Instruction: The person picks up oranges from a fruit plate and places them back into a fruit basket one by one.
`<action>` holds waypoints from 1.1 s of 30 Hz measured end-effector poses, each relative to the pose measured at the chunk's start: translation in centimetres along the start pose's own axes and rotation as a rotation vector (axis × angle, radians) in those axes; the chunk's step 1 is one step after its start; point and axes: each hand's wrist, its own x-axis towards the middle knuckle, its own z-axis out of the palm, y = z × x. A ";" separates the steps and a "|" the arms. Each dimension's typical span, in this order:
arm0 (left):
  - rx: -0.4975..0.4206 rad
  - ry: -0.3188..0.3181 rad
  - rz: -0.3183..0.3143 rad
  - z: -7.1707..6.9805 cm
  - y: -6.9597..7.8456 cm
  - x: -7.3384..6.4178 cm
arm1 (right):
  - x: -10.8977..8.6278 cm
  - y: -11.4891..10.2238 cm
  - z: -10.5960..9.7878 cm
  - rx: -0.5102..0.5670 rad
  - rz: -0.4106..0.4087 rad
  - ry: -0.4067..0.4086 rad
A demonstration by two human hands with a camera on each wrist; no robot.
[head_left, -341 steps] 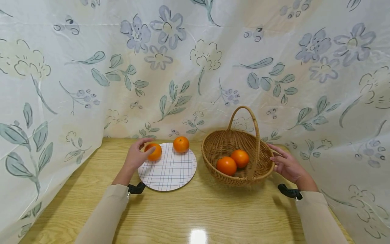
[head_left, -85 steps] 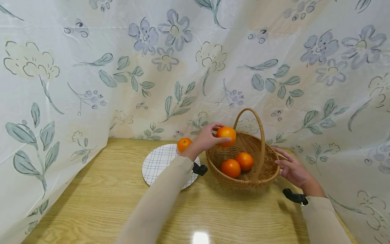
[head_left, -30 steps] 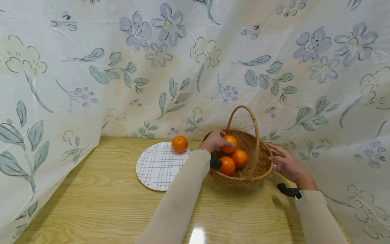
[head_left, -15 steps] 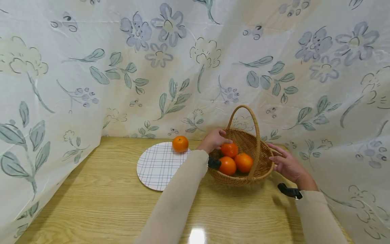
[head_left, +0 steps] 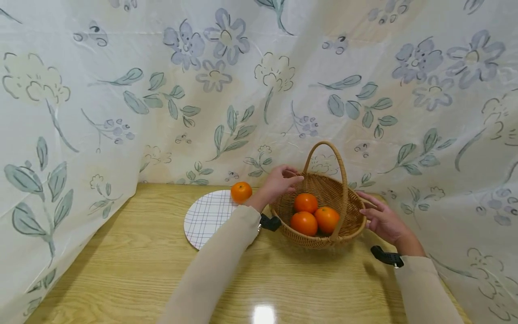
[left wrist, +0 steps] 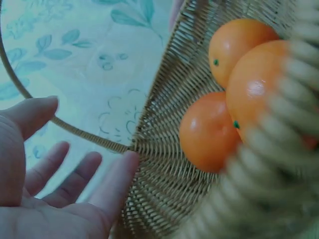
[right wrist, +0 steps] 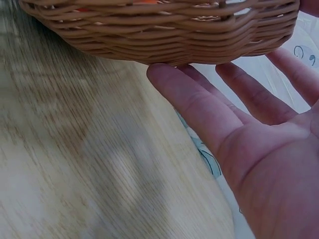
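Observation:
In the head view my left hand point(head_left: 279, 182) hovers at the left rim of the wicker basket point(head_left: 352, 231), its fingers loosely spread with nothing between them. Three oranges lie together in the basket: one at the back point(head_left: 305, 203), one at the front point(head_left: 304, 223) and one to the right point(head_left: 327, 219). My right hand point(head_left: 384, 222) holds the basket's right side, thumb at the rim and fingers point(right wrist: 189, 99) reaching under the outer wall in the right wrist view. Another orange point(head_left: 241, 192) sits on the far edge of a round checked plate point(head_left: 206, 220), which my left forearm partly covers.
The basket's tall arched handle point(head_left: 343, 180) rises above the fruit. Everything stands on a light wooden table point(head_left: 133, 252). A flower-printed cloth point(head_left: 226, 112) hangs behind and along both sides.
The left hand has let go of an orange inside the basket and drawn back up and left to the rim. The right-hand orange has shifted slightly. The right hand has stayed put.

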 end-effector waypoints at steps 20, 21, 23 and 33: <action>0.083 0.175 0.287 -2.9 -1.9 -4.0 | 0.4 0.1 -0.4 0.004 -0.024 0.016; 0.079 0.178 0.292 -3.1 -2.0 -4.1 | 0.4 0.1 -0.4 0.002 -0.025 0.017; 0.072 0.180 0.292 -3.4 -2.3 -4.4 | 0.4 0.1 -0.5 -0.005 -0.024 0.017; 0.055 0.231 0.278 -5.5 -4.8 -5.8 | 0.5 0.2 -0.6 -0.043 -0.019 0.026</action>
